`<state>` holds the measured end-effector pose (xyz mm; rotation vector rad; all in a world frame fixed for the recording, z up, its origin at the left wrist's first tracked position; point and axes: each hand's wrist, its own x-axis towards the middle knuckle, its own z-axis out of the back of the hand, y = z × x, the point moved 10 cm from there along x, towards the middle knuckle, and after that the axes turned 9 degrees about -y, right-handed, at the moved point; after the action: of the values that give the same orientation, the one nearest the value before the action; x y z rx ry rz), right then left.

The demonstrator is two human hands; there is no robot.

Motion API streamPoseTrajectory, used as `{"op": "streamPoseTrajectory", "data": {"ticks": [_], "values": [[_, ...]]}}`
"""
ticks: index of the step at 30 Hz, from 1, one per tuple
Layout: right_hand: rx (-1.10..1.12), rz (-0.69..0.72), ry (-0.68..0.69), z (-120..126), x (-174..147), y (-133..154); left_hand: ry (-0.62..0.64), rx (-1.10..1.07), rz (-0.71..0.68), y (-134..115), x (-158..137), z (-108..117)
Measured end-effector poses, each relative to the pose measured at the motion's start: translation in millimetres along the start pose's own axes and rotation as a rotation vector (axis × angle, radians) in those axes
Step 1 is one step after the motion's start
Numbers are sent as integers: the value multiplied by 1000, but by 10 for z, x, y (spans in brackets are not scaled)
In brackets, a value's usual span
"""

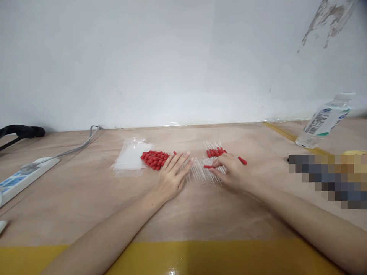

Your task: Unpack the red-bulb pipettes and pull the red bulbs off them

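Note:
My right hand point(231, 170) pinches a red rubber dropper bulb point(207, 167) between thumb and fingertips, over a row of thin clear dropper tubes point(200, 173). My left hand point(171, 177) lies flat with its fingers stretched out, fingertips at the left end of that row. Just left of it is a heap of red rubber bulbs point(151, 158), partly covered by the fingers. Behind my right hand lie several droppers with red bulbs point(215, 152) fitted on clear tubes. One loose red bulb point(242, 160) rests to the right of that hand.
A stack of clear zip bags point(129, 158) lies left of the heap. Farther left are a white power strip point(46, 164) with a grey cable and a black object point(25, 131). At right stand a tilted-looking plastic bottle point(325, 120) and a blurred-out area. A white wall closes the back.

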<state>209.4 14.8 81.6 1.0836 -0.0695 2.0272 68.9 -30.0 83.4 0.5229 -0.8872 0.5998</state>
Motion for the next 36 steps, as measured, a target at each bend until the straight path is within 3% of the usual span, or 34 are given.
{"op": "streamPoseTrajectory", "data": {"ticks": [2, 5, 14, 21, 28, 36], "values": [[-41, 198, -47, -34, -153, 271, 24, 32, -83, -92, 5, -11], [-46, 337, -106, -34, -279, 459, 24, 13, -149, -177, -21, -34], [-168, 397, -112, -119, -253, 626, -12, -54, -142, -251, -53, -50], [-162, 474, -71, -241, -327, 696, 61, -132, -130, -266, -104, -69], [-95, 516, -69, -226, -369, 684, 66, -165, -97, -240, -125, -73], [-164, 623, -134, -103, -426, 758, 48, -220, -22, -197, -144, -26]]}}
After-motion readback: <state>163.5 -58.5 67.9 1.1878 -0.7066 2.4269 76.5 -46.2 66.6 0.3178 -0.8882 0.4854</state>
